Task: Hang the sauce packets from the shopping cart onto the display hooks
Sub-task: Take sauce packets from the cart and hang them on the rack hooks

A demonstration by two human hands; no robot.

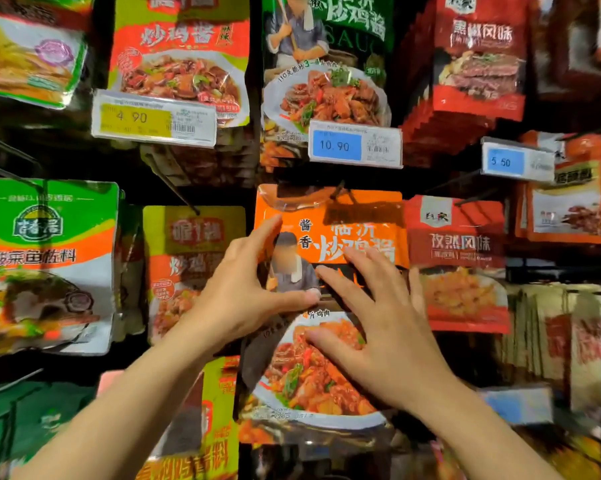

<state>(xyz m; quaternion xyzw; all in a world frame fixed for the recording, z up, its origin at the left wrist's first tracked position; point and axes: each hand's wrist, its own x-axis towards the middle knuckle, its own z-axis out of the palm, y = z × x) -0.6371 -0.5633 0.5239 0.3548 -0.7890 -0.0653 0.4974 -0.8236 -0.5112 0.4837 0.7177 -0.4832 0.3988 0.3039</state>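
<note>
An orange sauce packet (330, 216) with a picture of a chicken dish hangs in the middle of the display, its top at a dark hook (340, 194). My left hand (243, 289) lies against the packet's left side, index finger stretched up along the edge and thumb across its front. My right hand (378, 320) lies flat on the packet's front with spread, straight fingers. The shopping cart is out of view.
Other packets hang all around: a green and orange one (46, 265) at left, a yellow-green one (188, 271) beside it, red ones (458, 265) at right. Price tags (356, 145) hang on the row above. A bare hook (174, 188) juts out upper left of my hands.
</note>
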